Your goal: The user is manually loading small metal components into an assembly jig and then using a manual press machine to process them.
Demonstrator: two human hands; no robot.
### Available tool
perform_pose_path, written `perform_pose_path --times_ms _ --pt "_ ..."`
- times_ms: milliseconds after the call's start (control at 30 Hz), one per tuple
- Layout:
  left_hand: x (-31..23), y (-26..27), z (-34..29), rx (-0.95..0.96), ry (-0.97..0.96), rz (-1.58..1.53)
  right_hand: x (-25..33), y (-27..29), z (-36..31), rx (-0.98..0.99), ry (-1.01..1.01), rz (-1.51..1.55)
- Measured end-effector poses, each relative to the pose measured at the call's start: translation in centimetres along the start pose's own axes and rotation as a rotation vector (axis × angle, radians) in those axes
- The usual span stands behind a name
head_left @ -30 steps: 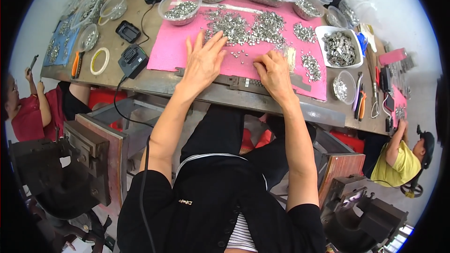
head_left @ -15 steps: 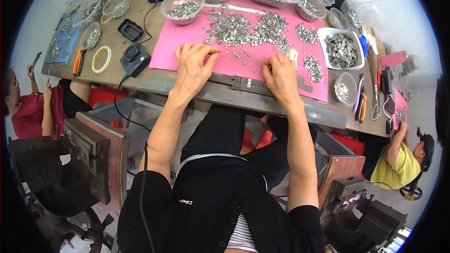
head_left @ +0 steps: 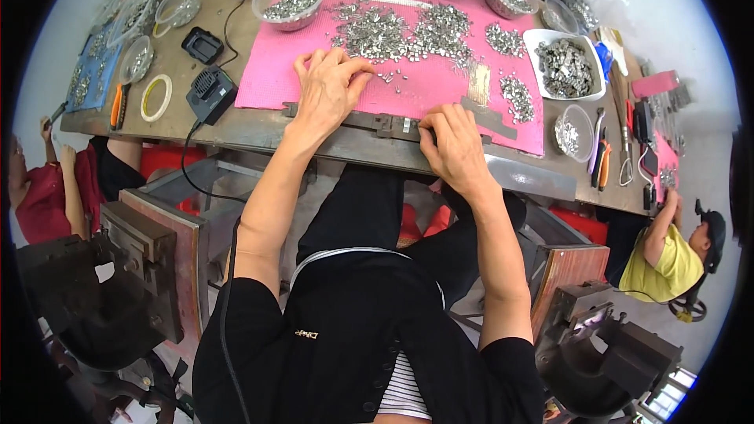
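My left hand (head_left: pixel 328 93) rests over the pink mat (head_left: pixel 267 82), fingers bent and thumb drawn to the forefinger beside a few loose small metal pieces (head_left: pixel 390 78). Whatever its fingertips pinch is too small to make out. At the table's front edge, my right hand (head_left: pixel 455 145) is closed, thumb and forefinger together at the right part of a flat dark metal bar fixture (head_left: pixel 381 124). Anything between those fingers is hidden. Beyond both hands lies a spread heap of small silvery metal pieces (head_left: pixel 377 35). A gold-coloured strip (head_left: pixel 479 82) lies beyond my right hand.
Clear plastic tubs (head_left: pixel 289 4) of metal parts line the back. A white tray (head_left: pixel 565 67) of parts stands right, near pliers (head_left: pixel 604 163). Left are a black charger (head_left: pixel 212 94), its cable, and a tape roll (head_left: pixel 155 98). Two other people sit at either side.
My right hand has moved left and nearer, from beside the gold-coloured strip to the bar fixture. My left hand stays near the loose pieces. The whole view has shifted slightly.
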State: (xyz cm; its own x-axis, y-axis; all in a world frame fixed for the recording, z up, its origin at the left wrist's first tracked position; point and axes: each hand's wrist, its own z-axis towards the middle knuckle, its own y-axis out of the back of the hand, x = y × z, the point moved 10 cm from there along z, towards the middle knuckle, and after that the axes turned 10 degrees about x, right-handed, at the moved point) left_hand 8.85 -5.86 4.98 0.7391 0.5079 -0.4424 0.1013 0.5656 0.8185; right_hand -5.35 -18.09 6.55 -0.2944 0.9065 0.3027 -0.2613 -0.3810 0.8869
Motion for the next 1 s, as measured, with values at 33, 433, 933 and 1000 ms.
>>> perform_pose_path --times_ms 33,433,933,1000 --pt "0.1 0.1 0.0 -0.002 0.0 0.003 0.1 0.0 0.0 -0.002 0.003 0.0" --pt "1.0 0.4 -0.8 -0.009 0.018 -0.034 -2.4 0.0 3.4 -0.066 -0.047 0.078" --pt "1.5 0.2 -0.9 -0.01 0.008 -0.017 -3.9 -3.1 7.6 -0.045 -0.029 0.034" --pt "1.3 0.1 -0.9 -0.009 0.002 -0.015 -3.8 -3.3 7.6 -0.06 -0.021 -0.016"
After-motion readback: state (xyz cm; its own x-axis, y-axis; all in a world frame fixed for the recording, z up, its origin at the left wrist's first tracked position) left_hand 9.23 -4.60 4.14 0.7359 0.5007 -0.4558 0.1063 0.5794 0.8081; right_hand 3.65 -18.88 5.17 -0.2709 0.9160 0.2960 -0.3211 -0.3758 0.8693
